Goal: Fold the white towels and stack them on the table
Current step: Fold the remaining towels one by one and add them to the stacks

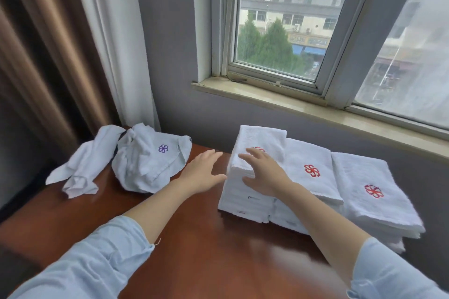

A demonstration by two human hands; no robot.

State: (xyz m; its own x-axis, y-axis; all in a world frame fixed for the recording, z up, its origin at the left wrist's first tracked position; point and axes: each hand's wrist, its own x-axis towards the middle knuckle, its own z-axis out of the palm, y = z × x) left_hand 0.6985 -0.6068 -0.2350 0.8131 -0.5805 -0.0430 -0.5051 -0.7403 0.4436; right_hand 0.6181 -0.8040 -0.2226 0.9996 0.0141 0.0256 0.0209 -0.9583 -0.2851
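Three stacks: folded white terry towels stand in a row on the right part of the glossy reddish-brown wooden table, each one touching the next.
Tall left stack: the highest of the three; a red flower emblem on its top towel is half hidden under the right hand.
Middle stack: lower, with a red embroidered flower on top.
Right stack: nearest to the right edge of the table, with a red and dark flower on top; its lower layers stick out a little at the front.
Crumpled white towel: not folded, in a heap at the far left part of the table, a purple flower emblem facing up.
Twisted white towel: also not folded, just left of the heap and touching it, reaching the left edge of the table.
Left hand: open, palm down, fingers straight and spread, over the bare wood between the heap and the tall left stack; it holds nothing.
Right hand: open and flat on the top towel of the tall left stack, fingers spread, thumb by the near side of the stack.
Sleeves: light blue cloth on both forearms.
Behind: grey wall, window with a pale stone sill, brown curtain and white curtain at the left.
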